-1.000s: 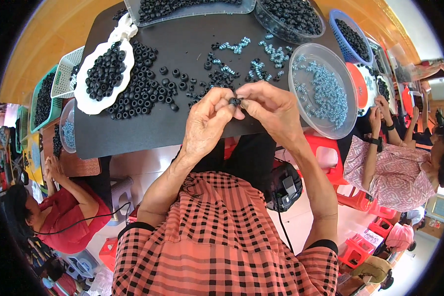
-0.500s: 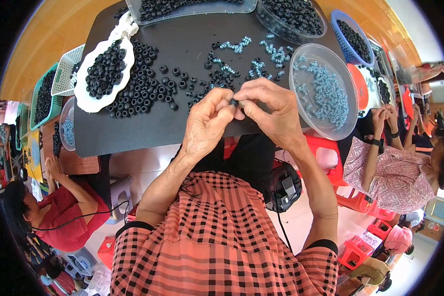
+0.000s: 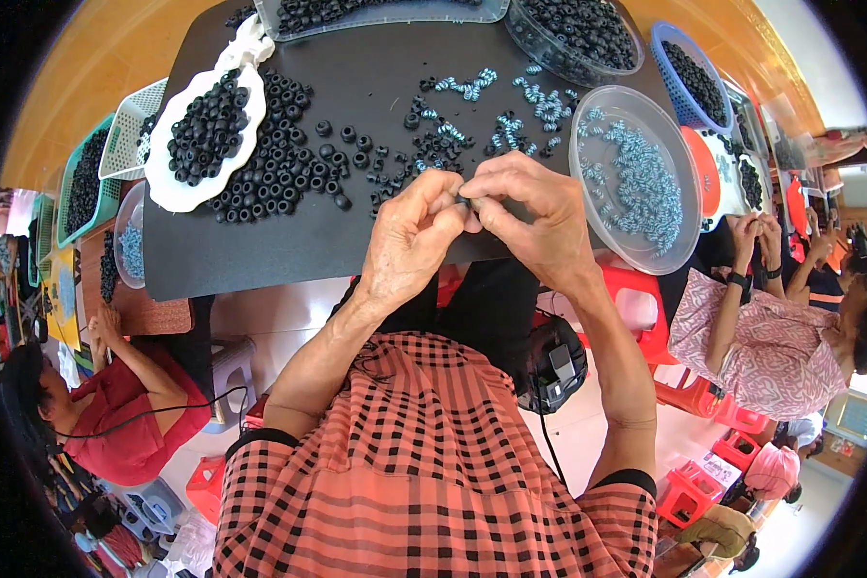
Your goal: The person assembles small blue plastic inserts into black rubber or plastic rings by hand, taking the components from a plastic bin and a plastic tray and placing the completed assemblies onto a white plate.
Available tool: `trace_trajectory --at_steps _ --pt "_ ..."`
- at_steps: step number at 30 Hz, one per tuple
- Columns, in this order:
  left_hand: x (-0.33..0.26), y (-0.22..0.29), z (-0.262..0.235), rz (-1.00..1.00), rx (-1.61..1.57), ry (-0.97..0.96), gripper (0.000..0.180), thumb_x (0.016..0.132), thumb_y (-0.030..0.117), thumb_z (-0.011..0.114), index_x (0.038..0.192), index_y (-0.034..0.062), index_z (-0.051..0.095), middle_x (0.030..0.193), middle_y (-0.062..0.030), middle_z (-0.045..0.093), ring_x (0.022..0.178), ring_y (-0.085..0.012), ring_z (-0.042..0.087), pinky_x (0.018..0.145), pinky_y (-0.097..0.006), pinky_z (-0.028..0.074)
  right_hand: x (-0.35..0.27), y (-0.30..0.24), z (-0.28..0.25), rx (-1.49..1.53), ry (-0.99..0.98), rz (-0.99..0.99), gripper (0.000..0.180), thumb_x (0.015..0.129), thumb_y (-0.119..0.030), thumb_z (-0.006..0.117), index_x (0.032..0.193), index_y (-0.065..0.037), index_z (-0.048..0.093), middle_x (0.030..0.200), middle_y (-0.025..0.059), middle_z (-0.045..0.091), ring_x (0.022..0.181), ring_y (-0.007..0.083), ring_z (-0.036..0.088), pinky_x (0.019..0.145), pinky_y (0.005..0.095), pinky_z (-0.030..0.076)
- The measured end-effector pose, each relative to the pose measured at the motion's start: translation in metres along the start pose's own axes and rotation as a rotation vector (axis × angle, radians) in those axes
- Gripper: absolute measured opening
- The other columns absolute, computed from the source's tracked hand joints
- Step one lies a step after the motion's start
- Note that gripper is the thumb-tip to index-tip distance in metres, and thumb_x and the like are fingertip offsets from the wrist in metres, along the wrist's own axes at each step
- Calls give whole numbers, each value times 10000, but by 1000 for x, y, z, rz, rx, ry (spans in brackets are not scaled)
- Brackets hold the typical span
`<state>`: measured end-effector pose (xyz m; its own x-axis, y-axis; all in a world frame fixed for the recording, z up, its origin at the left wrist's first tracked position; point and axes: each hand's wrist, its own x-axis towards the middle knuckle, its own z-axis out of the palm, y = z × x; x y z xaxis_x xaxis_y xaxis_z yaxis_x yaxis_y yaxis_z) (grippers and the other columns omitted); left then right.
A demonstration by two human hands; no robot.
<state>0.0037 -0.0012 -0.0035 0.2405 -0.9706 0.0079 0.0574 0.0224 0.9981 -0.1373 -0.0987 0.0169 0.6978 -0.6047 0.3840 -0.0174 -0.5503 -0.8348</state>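
Both my hands meet over the near edge of the dark table (image 3: 260, 262), fingertips pinched together. Between them sits a small dark piece (image 3: 465, 201), mostly covered by the fingers, so its kind is unclear. My left hand (image 3: 412, 231) grips it from one side and my right hand (image 3: 535, 217) from the other. Just beyond the hands lie small black parts (image 3: 438, 149) and blue-and-black metal springs (image 3: 467, 85). To the left spreads a pile of round black knobs with holes (image 3: 279, 154). A clear round tub (image 3: 689, 231) of blue springs stands right of my right hand.
A white scalloped dish (image 3: 173, 193) of black knobs stands at the left. Clear containers of black parts (image 3: 588, 72) line the far edge. A blue basket (image 3: 660, 48) is at the far right. Co-workers sit on the left (image 3: 135, 424) and right (image 3: 751, 332).
My hands stay pinched together in nearly the same place. The dark piece between the fingertips shows less than before. The view has shifted slightly.
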Motion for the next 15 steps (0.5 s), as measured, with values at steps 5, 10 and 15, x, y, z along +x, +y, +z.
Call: trace_trajectory --at_steps 5,10,15 --pt "3 -6 -2 5 -126 -22 145 918 -7 490 1043 -14 564 831 -14 627 807 -46 559 753 -205 455 -6 7 12 308 92 218 233 782 66 655 1002 -7 679 905 81 656 738 132 656 667 245 526" --pt "8 -18 -5 16 -333 -9 147 924 8 509 1049 -12 583 840 -3 625 821 -54 573 772 -210 460 -12 12 19 132 131 44 325 766 63 665 1082 -11 661 990 77 634 791 129 642 701 260 535" --pt "9 -13 -6 -86 -378 -12 150 917 26 532 1037 -8 616 903 -4 634 840 -50 566 778 -203 453 -8 7 18 -212 156 -147 412 682 72 716 1080 -21 666 1007 86 622 790 163 622 697 279 523"
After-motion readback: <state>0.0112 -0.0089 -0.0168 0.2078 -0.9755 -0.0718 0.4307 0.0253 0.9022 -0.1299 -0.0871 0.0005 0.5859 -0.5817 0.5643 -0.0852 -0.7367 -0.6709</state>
